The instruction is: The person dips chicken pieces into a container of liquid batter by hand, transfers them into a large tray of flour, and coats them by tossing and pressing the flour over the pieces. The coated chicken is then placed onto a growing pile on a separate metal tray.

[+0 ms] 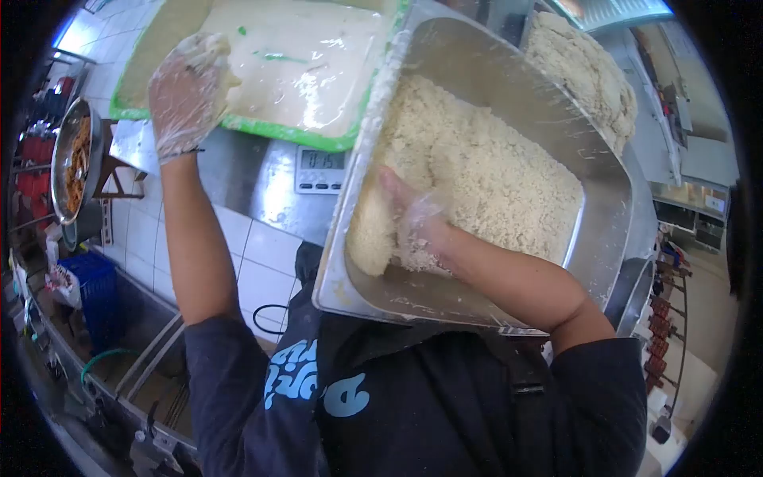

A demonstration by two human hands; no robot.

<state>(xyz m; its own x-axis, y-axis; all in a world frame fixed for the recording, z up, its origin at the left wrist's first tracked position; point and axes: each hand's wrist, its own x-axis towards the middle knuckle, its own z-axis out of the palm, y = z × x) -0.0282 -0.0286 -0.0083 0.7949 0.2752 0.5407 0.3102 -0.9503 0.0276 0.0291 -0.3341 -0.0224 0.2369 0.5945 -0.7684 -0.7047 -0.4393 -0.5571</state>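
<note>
My left hand [191,91], in a clear plastic glove smeared with pale batter, hangs over the near left side of a green-rimmed tub [230,123]. Its thumb stands apart from the bent fingers, and nothing held shows there. The tub contains runny white batter [310,63] with a few green bits. Inside a deep metal pan [509,48] of pale crumbs [485,159], my right hand [421,222], also gloved, is blurred. It lies against a rounded, crumb-coated mass [370,238] at the pan's left wall; crumbs and that mass hide most of its fingers.
A small digital scale display [320,169] sits between the tub and the pan. More crumb-like or doughy material [584,71] is heaped behind the pan. At far left are a metal bowl of brown food [78,167] and a blue basket [89,294].
</note>
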